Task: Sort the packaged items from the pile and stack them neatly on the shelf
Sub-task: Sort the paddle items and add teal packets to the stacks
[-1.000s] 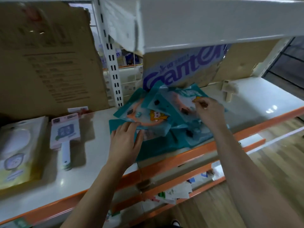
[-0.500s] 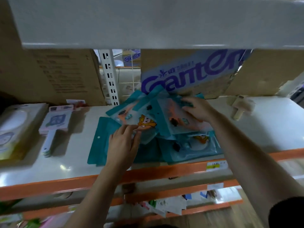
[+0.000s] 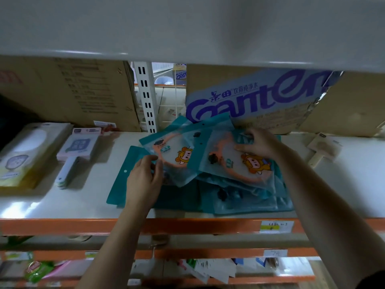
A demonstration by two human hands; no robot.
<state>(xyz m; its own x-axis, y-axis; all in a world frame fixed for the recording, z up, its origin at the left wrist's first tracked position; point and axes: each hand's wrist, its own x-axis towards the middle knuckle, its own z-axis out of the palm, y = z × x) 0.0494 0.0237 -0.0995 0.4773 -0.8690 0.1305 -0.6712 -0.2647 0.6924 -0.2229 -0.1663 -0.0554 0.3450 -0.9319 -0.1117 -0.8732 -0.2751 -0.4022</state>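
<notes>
The pile of teal packets (image 3: pixel 235 192) lies on the white shelf (image 3: pixel 83 203), just in front of the box (image 3: pixel 250 101) that says Ganten. The right hand (image 3: pixel 260 142) pinches the top packet (image 3: pixel 227 165) by its edge. The left hand (image 3: pixel 143 180) grips a second packet (image 3: pixel 177 155) by its corner

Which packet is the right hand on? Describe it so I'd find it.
Find the purple-lettered carton at the back of the white shelf. Before it, the right hand grips the top packet of the teal pile. Unlike the neighbouring packet the left hand touches, it lies uppermost, overlapping that one's right edge.
</notes>
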